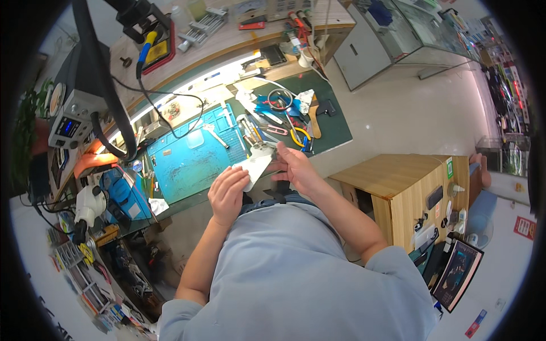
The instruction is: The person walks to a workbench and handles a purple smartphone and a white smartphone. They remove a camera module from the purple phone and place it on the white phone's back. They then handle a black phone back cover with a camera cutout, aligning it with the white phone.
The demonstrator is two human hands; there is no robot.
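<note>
A flat white piece with straight edges point(255, 168), its exact kind unclear, is held up at the near edge of the workbench. My left hand point(227, 193) is closed on its lower left side, the fingers laid together over it. My right hand point(297, 169) is just right of the piece, thumb raised and fingers apart; I cannot tell whether a fingertip touches it. Behind the piece, a small pale metallic-looking thing point(261, 149) is partly hidden. Beyond both hands lies a blue work mat point(187, 165), with a slim white tool point(216, 136) on it.
Pliers with yellow handles point(299, 136), a wooden-handled brush point(314, 118) and a coiled cable point(280, 99) crowd the dark green mat point(339, 131). A soldering iron point(147, 48) rests on the shelf. A microscope point(90, 206) stands left, a wooden cabinet point(392, 176) right.
</note>
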